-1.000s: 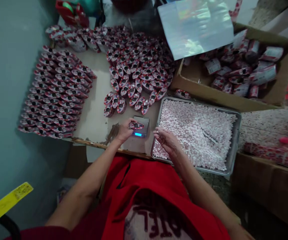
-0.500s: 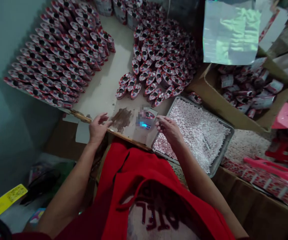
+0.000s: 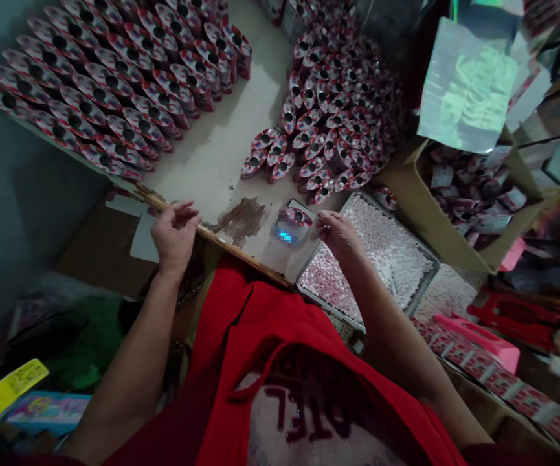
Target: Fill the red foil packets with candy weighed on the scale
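Observation:
My left hand (image 3: pixel 177 236) hovers by the table's wooden front edge, its fingers loosely curved and apart, holding nothing. My right hand (image 3: pixel 342 234) is at the left rim of a metal tray (image 3: pixel 436 266) filled with small whitish-pink pellets (image 3: pixel 374 243). Its thumb and fingertips are pinched together; what lies between them, if anything, is too small to make out. Just left of those fingertips, a flat dark-edged phone-like object (image 3: pixel 307 208), partly pixelated, lies on the table. A red-and-white printed container (image 3: pixel 300 217) appears over it.
Oval-topped printed containers (image 3: pixel 114 77) with dark openings stand in rows at the left. A looser crowd of them (image 3: pixel 338 123) stands at the back. A cardboard box (image 3: pixel 408 175) holds more at the right, beneath a hanging plastic sheet (image 3: pixel 469 84). A brown stain (image 3: pixel 241 220) marks the table.
The camera view has shifted, so the rows at left sit higher and further left. My left hand has moved left in the picture; my right fingers remain pinched near the tray.

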The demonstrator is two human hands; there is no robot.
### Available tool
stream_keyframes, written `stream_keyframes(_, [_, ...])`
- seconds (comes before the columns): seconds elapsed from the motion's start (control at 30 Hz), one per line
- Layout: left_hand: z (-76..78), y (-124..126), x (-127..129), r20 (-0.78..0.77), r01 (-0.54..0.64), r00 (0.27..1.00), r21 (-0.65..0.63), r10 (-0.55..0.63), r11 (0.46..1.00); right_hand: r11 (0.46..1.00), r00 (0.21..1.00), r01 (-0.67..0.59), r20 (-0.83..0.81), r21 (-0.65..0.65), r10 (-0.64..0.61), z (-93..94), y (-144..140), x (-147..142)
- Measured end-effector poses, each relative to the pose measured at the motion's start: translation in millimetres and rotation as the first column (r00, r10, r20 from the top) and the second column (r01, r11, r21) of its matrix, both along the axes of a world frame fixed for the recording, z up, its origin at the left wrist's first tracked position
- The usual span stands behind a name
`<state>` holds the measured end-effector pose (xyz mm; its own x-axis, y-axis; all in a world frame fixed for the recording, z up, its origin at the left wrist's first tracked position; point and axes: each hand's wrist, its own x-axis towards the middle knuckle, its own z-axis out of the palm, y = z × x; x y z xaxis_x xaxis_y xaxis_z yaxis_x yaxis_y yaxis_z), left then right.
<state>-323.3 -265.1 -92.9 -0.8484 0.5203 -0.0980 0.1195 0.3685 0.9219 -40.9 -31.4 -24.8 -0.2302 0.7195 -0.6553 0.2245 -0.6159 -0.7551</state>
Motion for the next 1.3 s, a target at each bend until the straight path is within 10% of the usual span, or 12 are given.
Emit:
stream_keyframes(0.4, [-6.4, 7, 15, -0.008, 0.133, 0.991, -0.101, -0.135, 0.986, 0.944, 0.974, -0.214, 0.134, 0.25, 0.185, -2.0, -12, -9])
stream_keyframes(0.83, [7.5, 55, 34, -0.093, 0.408, 0.901, -0.156, -0.424, 0.9, 0.983, 0.986, -0.159, 0.056, 0.091, 0.155, -7.1, -11, -15])
stream_keyframes(1.07, [-4.1, 62, 35, -0.064, 0.438, 0.89, -0.159, -0.452, 0.885, 0.794, 0.891, -0.415, 0.374, 0.443, 0.257, -20.9, -20, -15])
stream_keyframes(1.3, [1.8, 97, 52, -0.15, 0.571, 0.774, -0.255, -0.616, 0.78, 0.748, 0.854, -0.439, 0.491, 0.497, 0.175, -8.3, -17, -11])
